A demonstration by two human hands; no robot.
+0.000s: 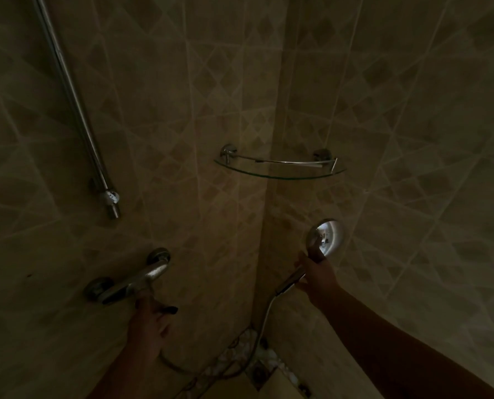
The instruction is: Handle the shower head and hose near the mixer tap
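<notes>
In a dim tiled shower corner, my right hand (316,275) grips the handle of a chrome shower head (327,236), held up with its round face toward the right wall. Its hose (261,326) loops down and left behind my left forearm. My left hand (149,323) reaches up to the chrome mixer tap (130,280) on the left wall, with fingers touching its lever from below. Whether those fingers curl round the lever is too dark to tell.
A chrome riser rail (73,90) runs up the left wall, ending in a bracket (111,197). A glass corner shelf (278,167) with a metal rail sits above the shower head. A pebble-patterned floor strip (248,349) shows below.
</notes>
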